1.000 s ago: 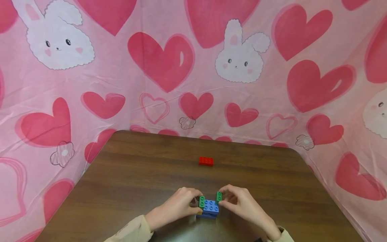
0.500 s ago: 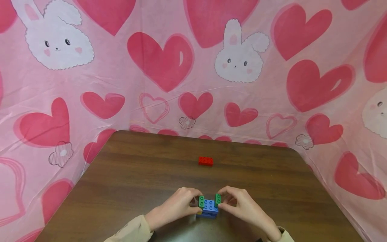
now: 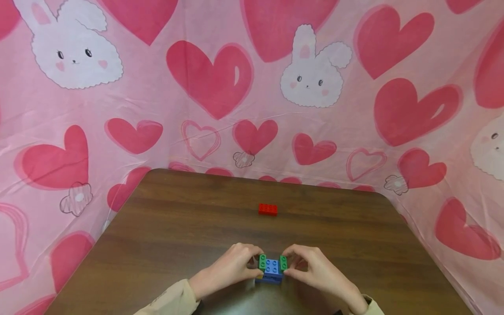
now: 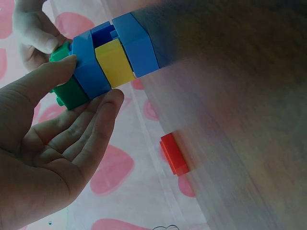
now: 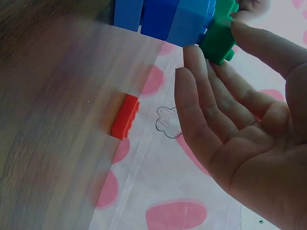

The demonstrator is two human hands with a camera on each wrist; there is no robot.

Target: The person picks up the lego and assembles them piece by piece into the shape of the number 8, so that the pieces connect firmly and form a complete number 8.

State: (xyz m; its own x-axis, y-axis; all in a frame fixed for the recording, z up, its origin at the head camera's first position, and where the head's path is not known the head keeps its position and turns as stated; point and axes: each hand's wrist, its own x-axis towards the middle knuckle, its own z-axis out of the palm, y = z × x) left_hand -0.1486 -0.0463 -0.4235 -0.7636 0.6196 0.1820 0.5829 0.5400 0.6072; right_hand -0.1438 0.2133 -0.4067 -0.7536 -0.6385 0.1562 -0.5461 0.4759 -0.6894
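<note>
A stack of toy building bricks stands on the table, with a blue brick [image 3: 271, 267] on top, a yellow brick [image 4: 115, 63] and more blue ones below. My left hand [image 3: 235, 264] pinches the small green brick [image 3: 262, 262] on the stack's left end between thumb and fingers. At the right end, my right hand [image 3: 313, 267] pinches a second green brick [image 3: 283, 264] by its ends. Blue studs show in a narrow gap beneath this second brick [image 5: 218, 40] in the right wrist view. Fingers partly cover both green bricks.
A red brick [image 3: 267, 209] lies alone on the brown wooden table [image 3: 189, 218], beyond the hands. Pink cloth [image 3: 220, 144] printed with hearts and rabbits hangs behind the table and along its sides.
My right hand has brought its green brick slightly left and down, from above the blue brick's right end onto it. My left hand has stayed nearly still on its green brick.
</note>
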